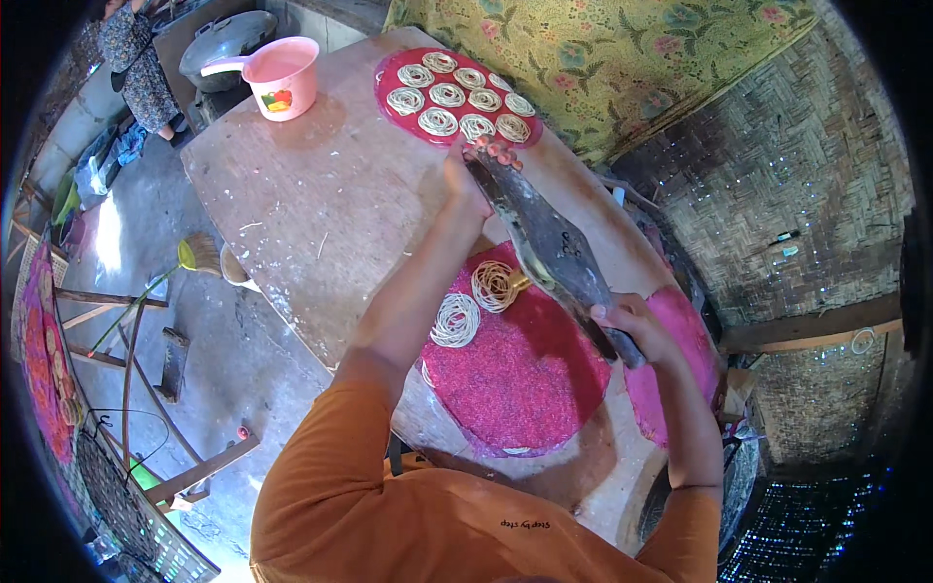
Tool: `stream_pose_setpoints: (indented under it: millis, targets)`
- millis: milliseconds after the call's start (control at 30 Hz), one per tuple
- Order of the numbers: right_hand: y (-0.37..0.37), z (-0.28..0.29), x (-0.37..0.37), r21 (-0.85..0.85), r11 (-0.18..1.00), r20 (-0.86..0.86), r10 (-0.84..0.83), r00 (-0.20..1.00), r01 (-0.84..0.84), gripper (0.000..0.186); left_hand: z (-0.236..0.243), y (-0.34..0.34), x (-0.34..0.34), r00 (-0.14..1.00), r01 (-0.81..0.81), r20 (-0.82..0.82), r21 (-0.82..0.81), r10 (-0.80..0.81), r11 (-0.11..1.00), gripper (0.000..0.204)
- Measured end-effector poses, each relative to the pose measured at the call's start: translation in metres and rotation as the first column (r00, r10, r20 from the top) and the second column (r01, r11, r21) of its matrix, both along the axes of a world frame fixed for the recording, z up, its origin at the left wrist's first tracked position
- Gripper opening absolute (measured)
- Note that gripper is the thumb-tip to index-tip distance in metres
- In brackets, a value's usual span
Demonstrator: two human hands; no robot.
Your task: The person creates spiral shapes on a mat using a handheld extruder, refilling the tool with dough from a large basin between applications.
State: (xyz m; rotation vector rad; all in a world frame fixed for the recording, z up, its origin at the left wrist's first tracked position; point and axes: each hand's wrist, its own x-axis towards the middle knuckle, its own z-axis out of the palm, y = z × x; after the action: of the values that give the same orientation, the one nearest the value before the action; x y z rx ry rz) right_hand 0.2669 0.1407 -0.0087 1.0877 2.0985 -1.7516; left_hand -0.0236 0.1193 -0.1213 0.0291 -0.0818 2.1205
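1. Woven wall (777, 185) off to the right of both hands, floral cloth (622, 58) out beyond the left fingers, and a pale table (340, 194) spread below!
2. Now the left hand (471, 175): fingers (498, 151) curled tight, hooked over the far end of a long, dark press (559, 243).
3. Over to the right hand (637, 325), and it has the press by its near end, thumb across the top; how far the hidden fingers wrap, I cannot tell.
4. So the press hangs slantwise between the two sets of fingers, up above the table!
5. Look at that brass nozzle (520, 280), poking from the press's left side about midway between the hands, a tan coil (493, 287) right by it; touching or apart, I cannot say.
6. Just beside the tan one, a pale coil (455, 321), nearer the body than the left fingers.
7. Both coils sit on the near mat (525, 379), deep pink, left of the right fingers; a pink mat (646, 403) lies bodyward of those same fingers.
8. Just past the left fingers, the far mat (387, 92), loaded with small coils (447, 94) in rows!
9. Well left of the left fingers: a pink dipper (282, 83) on the table, a dark pot (228, 44) behind it, a broom (199, 255) lower down.
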Motion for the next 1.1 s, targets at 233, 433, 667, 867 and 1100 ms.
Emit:
stream_pose_setpoints:
  millis: [233,433,667,867,1100]
  targets:
    - [0.003,-0.04,-0.024,-0.01,1.0,-0.114,0.01,0.993,-0.012,0.058,-0.006,0.005,-0.038,0.983,0.027,-0.183,0.104,-0.008,0.994,0.036]
    - [0.021,0.0,-0.013,0.02,1.0,0.008,0.007,1.0,-0.007,0.07,0.008,0.033,-0.032,0.973,0.159,-0.198,0.224,-0.115,0.962,0.044]
    - [0.049,0.005,0.002,0.254,0.967,0.094,-0.052,0.994,0.027,0.065,-0.015,0.081,-0.004,0.993,0.116,-0.045,0.1,-0.112,0.988,0.045]
    - [0.033,0.019,-0.005,0.266,0.964,0.001,-0.02,1.0,0.019,0.062,0.006,0.067,-0.011,0.99,0.142,-0.036,0.165,-0.138,0.976,0.042]
    - [0.051,0.036,0.015,0.21,0.978,0.14,-0.04,0.989,0.01,0.055,0.006,0.072,0.017,0.983,0.142,0.092,0.163,-0.159,0.976,0.042]
